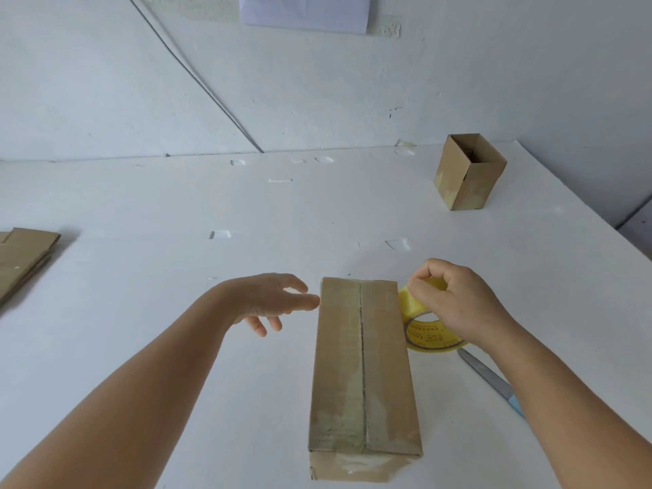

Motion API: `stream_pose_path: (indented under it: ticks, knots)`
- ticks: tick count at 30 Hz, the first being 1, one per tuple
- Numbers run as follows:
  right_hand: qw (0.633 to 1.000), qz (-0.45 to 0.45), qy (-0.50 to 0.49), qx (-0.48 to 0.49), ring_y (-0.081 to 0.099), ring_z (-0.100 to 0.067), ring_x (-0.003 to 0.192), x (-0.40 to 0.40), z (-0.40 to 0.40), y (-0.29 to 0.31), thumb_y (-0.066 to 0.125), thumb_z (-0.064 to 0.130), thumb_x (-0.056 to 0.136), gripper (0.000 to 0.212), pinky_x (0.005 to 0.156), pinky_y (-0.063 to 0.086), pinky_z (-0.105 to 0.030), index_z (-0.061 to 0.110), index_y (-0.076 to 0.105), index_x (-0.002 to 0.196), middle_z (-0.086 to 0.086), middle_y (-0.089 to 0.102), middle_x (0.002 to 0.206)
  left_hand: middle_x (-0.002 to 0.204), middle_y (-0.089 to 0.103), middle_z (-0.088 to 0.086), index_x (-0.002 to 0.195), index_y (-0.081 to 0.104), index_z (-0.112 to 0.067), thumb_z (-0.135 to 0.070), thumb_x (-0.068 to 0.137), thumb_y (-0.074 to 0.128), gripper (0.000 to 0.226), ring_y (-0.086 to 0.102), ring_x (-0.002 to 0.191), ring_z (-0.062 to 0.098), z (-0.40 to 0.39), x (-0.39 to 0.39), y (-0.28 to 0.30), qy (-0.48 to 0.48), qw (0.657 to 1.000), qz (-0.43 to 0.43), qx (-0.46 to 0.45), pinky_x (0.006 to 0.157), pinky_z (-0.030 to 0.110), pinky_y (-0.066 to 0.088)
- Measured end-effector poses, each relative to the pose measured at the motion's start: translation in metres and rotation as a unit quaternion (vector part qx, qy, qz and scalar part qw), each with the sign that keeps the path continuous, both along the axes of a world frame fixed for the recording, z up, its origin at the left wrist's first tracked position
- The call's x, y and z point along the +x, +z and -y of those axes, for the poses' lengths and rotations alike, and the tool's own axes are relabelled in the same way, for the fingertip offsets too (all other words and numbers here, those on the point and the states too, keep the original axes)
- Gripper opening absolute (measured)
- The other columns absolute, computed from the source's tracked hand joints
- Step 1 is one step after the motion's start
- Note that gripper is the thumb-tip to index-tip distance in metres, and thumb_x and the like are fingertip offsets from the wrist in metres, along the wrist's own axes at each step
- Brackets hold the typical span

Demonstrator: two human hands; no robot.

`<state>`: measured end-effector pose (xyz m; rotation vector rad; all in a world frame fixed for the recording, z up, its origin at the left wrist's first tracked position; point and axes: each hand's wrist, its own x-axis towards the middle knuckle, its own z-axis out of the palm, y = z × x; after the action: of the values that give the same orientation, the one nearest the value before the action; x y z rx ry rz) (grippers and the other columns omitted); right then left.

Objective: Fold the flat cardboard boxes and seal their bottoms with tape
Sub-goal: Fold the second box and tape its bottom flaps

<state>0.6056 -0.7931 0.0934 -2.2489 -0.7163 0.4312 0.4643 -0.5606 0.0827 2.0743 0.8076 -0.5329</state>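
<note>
A folded cardboard box [363,375] stands on the white table in front of me, its closed flaps facing up with clear tape along the centre seam and down the near end. My left hand [273,300] hovers open at the box's far left corner, fingertips close to its edge. My right hand [455,305] is closed on a yellow tape roll [428,335] just right of the box's far end, fingers pinching the roll's top. A strip of tape reaches from the roll toward the box's right edge.
Scissors or a knife with a blue handle [494,384] lie right of the box, partly under my right forearm. An assembled open box [469,172] stands at the back right. A stack of flat cardboard [21,259] lies at the left edge. The wall rises behind the table.
</note>
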Motion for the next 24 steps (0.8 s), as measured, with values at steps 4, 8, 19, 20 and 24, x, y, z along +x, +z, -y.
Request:
stream_pose_path:
  ticks: [4,8,19,20,24]
  knots:
    - [1.000,0.002,0.010,0.000,0.056,-0.014,0.071,-0.002,0.000,0.002,0.056,0.034,0.085,0.011,0.065,0.044,-0.030,0.030,0.062,0.077,0.008,0.065,0.079,0.099,0.062,-0.005,0.094,0.054,-0.030,-0.040,0.092,0.048,0.013,0.068,0.093,0.014,0.007,-0.003,-0.013,0.119,0.978,0.171,0.021,0.099,0.045,0.046]
    - [1.000,0.010,0.011,-0.003,0.053,-0.013,0.064,-0.004,-0.002,0.001,0.055,0.036,0.086,0.011,0.061,0.042,-0.028,0.031,0.062,0.079,0.008,0.063,0.074,0.140,0.046,-0.011,0.140,0.042,-0.031,-0.049,0.097,0.043,0.047,0.043,0.131,0.010,0.052,0.001,-0.008,0.170,0.926,0.300,-0.151,0.115,0.038,0.029]
    - [0.999,0.017,0.027,-0.009,0.053,-0.013,0.066,-0.002,0.002,-0.004,0.052,0.038,0.088,0.012,0.061,0.040,-0.028,0.031,0.059,0.081,0.007,0.062,0.076,0.157,0.028,-0.007,0.150,0.029,-0.026,-0.083,0.073,0.045,0.097,0.024,0.144,0.011,0.057,-0.006,-0.020,0.115,0.954,0.194,-0.195,0.119,0.040,0.014]
    - [0.999,0.016,0.030,-0.008,0.053,-0.012,0.066,-0.002,0.002,-0.003,0.052,0.038,0.088,0.012,0.061,0.041,-0.028,0.031,0.059,0.082,0.007,0.063,0.078,0.159,0.013,-0.013,0.153,0.015,-0.027,-0.077,0.078,0.047,0.096,0.010,0.146,0.007,0.056,-0.002,-0.013,0.084,0.969,0.225,-0.058,0.120,0.038,0.007]
    - [0.999,0.024,0.046,-0.010,0.058,-0.011,0.080,-0.003,-0.002,-0.002,0.050,0.041,0.090,0.014,0.073,0.047,-0.032,0.032,0.060,0.084,0.010,0.064,0.084,0.153,0.029,-0.013,0.152,0.016,-0.029,-0.068,0.082,0.050,0.087,0.009,0.146,0.009,0.081,0.026,0.023,-0.179,0.919,0.275,0.220,0.118,0.038,0.005]
